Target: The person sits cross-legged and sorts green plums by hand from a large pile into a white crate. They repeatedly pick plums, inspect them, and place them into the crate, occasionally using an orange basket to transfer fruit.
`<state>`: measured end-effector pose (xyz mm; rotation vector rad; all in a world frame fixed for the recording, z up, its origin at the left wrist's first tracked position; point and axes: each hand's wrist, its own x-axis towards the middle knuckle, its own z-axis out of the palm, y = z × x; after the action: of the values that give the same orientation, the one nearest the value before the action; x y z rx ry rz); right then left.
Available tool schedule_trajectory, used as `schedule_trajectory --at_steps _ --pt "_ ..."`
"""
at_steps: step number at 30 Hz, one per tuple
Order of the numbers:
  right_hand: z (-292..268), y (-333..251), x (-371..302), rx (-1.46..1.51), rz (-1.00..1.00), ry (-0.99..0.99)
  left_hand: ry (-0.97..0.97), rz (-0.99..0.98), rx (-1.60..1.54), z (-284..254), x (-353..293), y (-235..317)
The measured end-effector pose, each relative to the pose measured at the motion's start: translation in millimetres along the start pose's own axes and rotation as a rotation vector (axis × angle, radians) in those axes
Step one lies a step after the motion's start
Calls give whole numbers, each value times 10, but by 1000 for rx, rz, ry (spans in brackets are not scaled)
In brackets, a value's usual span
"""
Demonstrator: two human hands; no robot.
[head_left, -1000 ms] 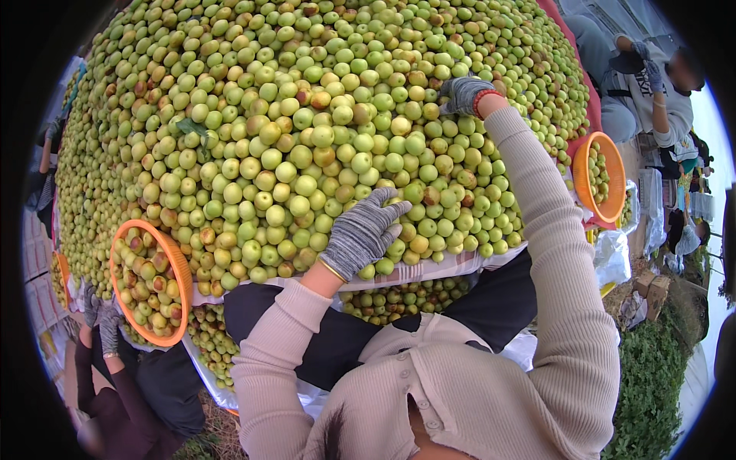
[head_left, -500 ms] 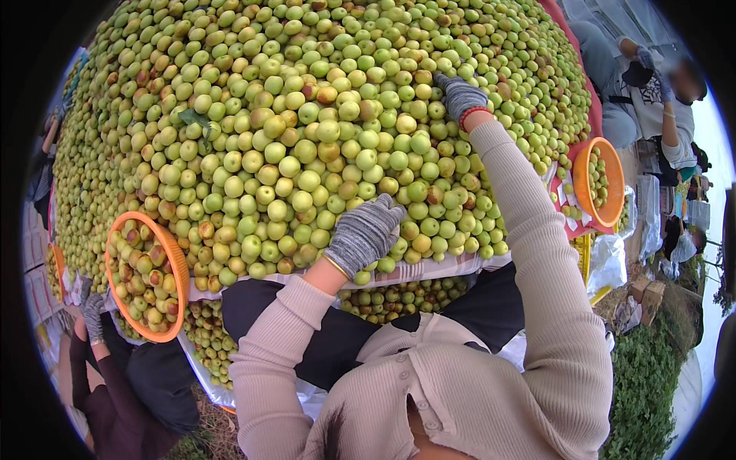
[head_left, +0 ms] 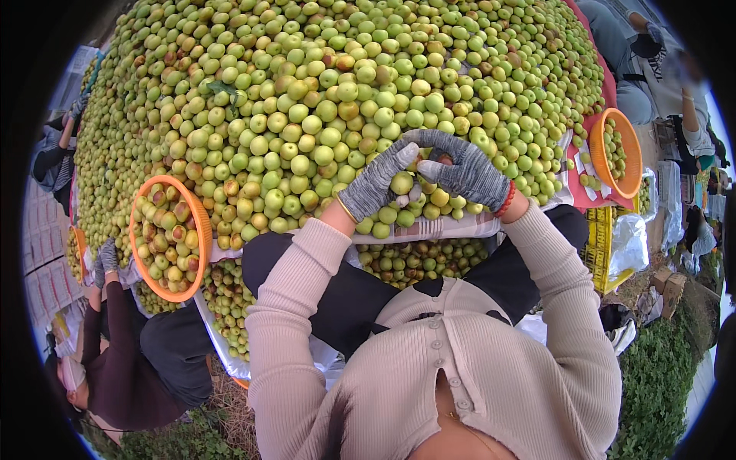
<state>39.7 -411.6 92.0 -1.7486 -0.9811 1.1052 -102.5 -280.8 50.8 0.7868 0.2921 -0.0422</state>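
A broad heap of round green fruit (head_left: 291, 134), which look like jujubes, some with brown patches, spreads before me. Both my hands wear grey knit gloves and are close together over its near edge. My left hand (head_left: 376, 184) is curled round a green jujube (head_left: 401, 182), thumb on top and fingertips below. Facing it, my right hand (head_left: 469, 172) has its fingers bent round a reddish-brown jujube (head_left: 445, 159), mostly hidden by the glove.
An orange basket (head_left: 205, 241) of browner fruit stands at my left; another orange basket (head_left: 635, 157) is at the right. Below the edge lies more fruit (head_left: 422, 261) between my legs. A yellow crate (head_left: 599, 249) stands right. Co-workers (head_left: 123, 345) sit at both sides.
My right hand has drawn back from far into the heap to meet my left, with a reddish-brown jujube in it. My left hand has risen slightly and turned, now showing a green jujube.
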Motion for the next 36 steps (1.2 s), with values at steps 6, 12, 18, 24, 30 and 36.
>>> schedule_trajectory --at_steps 6,12,18,24,30,36 --pt "-45 514 -676 263 288 -295 143 592 -376 -427 -1007 174" --pt "423 1222 -1220 -274 246 -283 962 1069 -303 -1147 -3129 -379" --pt "86 1061 -874 147 -140 316 1872 713 830 -1116 -3587 -804" --pt "103 955 -363 -1063 -50 361 1296 854 1263 -316 -2006 -402" --pt "-80 959 34 -1101 -197 391 759 876 1713 -272 -213 122" --pt "-293 1034 292 -1131 -235 408 799 406 1972 -732 883 800"
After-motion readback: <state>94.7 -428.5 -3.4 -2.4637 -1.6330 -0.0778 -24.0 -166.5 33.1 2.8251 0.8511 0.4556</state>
